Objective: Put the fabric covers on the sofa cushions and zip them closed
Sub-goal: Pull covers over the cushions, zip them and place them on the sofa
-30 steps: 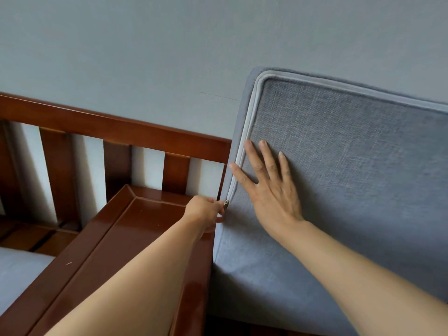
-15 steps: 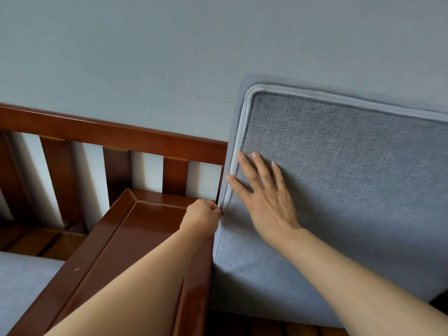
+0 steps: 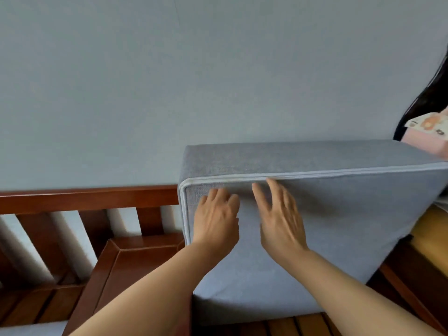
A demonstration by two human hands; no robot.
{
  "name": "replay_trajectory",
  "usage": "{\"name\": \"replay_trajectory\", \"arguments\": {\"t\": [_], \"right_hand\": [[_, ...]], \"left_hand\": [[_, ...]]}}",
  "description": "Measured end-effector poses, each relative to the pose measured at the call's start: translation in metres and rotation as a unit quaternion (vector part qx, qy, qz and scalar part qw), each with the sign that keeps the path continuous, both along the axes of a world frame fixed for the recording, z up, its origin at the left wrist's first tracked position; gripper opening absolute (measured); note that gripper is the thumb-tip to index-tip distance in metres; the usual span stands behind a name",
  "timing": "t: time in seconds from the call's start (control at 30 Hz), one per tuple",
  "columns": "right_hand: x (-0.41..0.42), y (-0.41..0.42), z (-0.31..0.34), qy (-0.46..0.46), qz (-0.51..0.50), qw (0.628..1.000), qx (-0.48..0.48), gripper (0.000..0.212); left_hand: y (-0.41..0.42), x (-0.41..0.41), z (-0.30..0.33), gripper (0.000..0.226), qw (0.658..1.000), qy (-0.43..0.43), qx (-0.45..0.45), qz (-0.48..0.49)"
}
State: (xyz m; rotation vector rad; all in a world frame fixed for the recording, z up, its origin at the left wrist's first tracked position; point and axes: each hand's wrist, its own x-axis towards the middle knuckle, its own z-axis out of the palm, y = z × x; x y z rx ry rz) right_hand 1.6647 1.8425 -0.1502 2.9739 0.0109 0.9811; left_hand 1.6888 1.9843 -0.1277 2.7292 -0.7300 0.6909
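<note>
Both hands, left hand (image 3: 215,217) loosely curled and right hand (image 3: 281,219) spread, press the upright covered cushion (image 3: 339,226), which could topple off the wooden sofa frame (image 3: 135,253) if pushed unevenly.

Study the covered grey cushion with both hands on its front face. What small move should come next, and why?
Probably tip the cushion back against the wooden backrest. The left hand and right hand lie flat on its face, no open zip shows, and it stands upright on the sofa frame.
</note>
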Motion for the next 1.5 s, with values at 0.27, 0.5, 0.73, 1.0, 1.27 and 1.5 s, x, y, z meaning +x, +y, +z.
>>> {"name": "replay_trajectory", "arguments": {"t": [0.27,0.5,0.73,1.0,1.27,1.5], "right_hand": [[0.016,-0.158,0.052,0.061,-0.084,0.995,-0.002,0.111],[0.035,-0.233,0.049,0.130,0.013,0.991,-0.023,0.100],[-0.006,-0.230,0.033,0.079,0.031,0.996,0.002,0.092],[-0.103,-0.210,0.006,0.027,0.009,1.000,0.009,0.066],[-0.201,-0.185,-0.028,-0.038,-0.004,0.999,-0.016,0.030],[-0.279,-0.194,-0.069,0.031,0.036,0.998,-0.044,0.066]], "left_hand": [[-0.125,0.031,0.042,0.091,0.993,0.017,0.092,0.076],[-0.158,0.042,0.020,0.096,0.981,0.035,0.130,0.139],[-0.159,-0.007,0.014,0.090,0.981,0.008,0.129,0.147],[-0.144,-0.096,-0.016,0.072,0.985,-0.090,0.081,0.123],[-0.135,-0.186,-0.043,0.071,0.988,-0.087,0.070,0.110],[-0.116,-0.253,-0.081,0.097,0.985,-0.063,0.151,0.052]]}}
